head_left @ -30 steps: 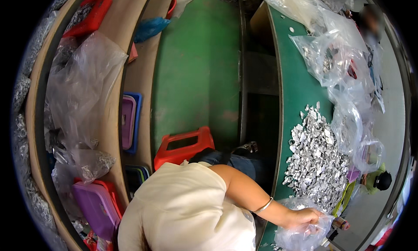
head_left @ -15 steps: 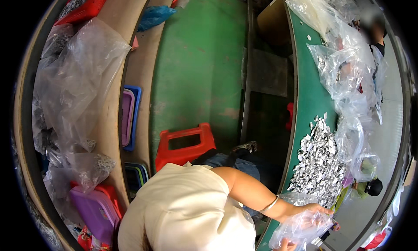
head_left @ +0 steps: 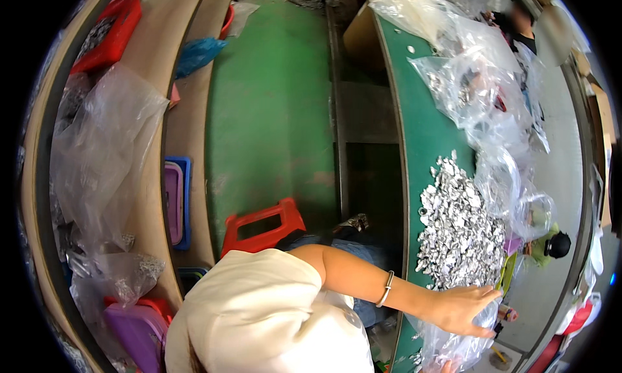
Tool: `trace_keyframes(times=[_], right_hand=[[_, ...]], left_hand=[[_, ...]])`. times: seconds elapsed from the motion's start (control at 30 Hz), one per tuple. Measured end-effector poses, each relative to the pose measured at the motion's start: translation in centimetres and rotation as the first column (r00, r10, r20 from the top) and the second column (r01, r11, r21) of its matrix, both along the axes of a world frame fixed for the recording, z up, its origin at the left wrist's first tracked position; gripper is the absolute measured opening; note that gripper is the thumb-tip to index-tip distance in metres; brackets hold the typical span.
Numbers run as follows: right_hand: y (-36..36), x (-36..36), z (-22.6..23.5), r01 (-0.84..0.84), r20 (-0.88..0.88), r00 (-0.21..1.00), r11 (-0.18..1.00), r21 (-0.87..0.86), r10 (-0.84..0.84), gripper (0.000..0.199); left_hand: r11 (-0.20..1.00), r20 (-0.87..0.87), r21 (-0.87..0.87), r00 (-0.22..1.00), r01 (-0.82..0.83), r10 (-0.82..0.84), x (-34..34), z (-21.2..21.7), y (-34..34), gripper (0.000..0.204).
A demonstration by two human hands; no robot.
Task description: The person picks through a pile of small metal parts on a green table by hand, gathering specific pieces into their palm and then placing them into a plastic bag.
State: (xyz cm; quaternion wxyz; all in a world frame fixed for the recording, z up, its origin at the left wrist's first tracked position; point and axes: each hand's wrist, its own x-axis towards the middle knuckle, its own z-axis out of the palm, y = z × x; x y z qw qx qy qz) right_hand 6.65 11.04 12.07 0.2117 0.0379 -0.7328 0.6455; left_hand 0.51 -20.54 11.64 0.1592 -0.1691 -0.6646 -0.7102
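My left arm, with a silver bangle, reaches across the edge of the green table [head_left: 424, 124]. My left hand [head_left: 457, 308] is palm down with its fingers stretched out and its thumb apart, over a clear plastic bag [head_left: 453, 347]. At the lower edge only fingertips of my right hand [head_left: 447, 366] show. They are closed at the bag, and the rest of that hand is out of the picture. Just beyond my left hand lies a heap of small, shiny silver metal-looking pieces [head_left: 457, 224].
Clear bags [head_left: 492, 94] line the table's far side, and people sit beyond it. A red stool [head_left: 262, 227] stands on the green floor beside me. Behind me a wooden shelf [head_left: 152, 43] carries plastic bags, a purple tray [head_left: 136, 334] and a red basket [head_left: 120, 30].
My left hand has let go of the plastic bag's film and spread out flatter above it. The view has shifted, so the table and heap sit farther left.
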Motion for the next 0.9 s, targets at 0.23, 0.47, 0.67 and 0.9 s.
trace_keyframes(times=[0.23,0.47,0.67,0.9], right_hand=[[-3.4,2.3,3.1,0.083,0.207,0.955,0.862,0.501,-0.213,0.051],[-13.2,3.4,4.7,0.183,-0.273,0.947,0.412,0.892,0.17,0.076],[-13.8,1.4,2.6,0.196,-0.21,0.974,0.154,0.969,0.084,0.076],[-13.0,-1.7,2.5,-0.168,0.214,0.977,0.55,0.818,-0.019,0.085]], left_hand=[[0.952,-0.08,-0.304,0.997,-0.04,0.016,-1.7,-0.7,3.0,0.031],[0.991,-0.214,-0.127,0.977,-0.036,0.008,-3.1,1.0,5.5,0.019],[0.956,-0.128,-0.223,0.967,0.189,-0.221,-4.5,3.6,4.6,0.018],[0.868,-0.198,-0.437,0.916,0.235,-0.348,-7.1,5.3,6.5,0.021]])
